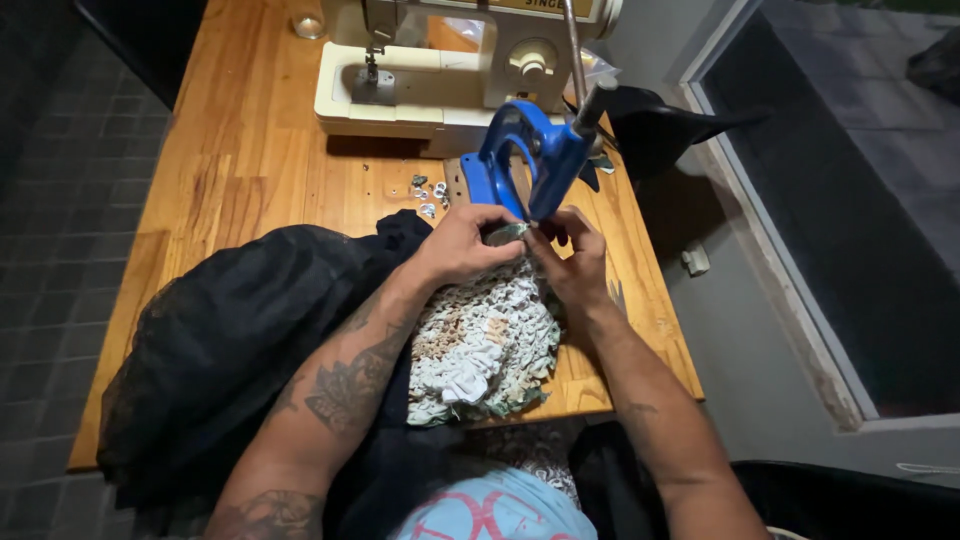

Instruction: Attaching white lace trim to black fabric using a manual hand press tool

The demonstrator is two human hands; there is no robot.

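A ruffled, crinkled piece of pale green and beige fabric (pixel 485 345) lies on the wooden table (pixel 250 170) in front of me. My left hand (pixel 462 243) grips its far edge from the left. My right hand (pixel 575 258) pinches the same edge from the right. Both hands hold that edge under the jaw of a blue hand press (pixel 525 160) with a long metal lever. A pile of black tulle fabric (pixel 230 340) covers the table's near left part, under my left forearm.
A cream sewing machine (pixel 440 70) stands at the back of the table. Several small metal eyelets (pixel 430 190) lie beside the press. A small glass (pixel 308 25) sits at the back left. A black object (pixel 655 125) lies at the right edge.
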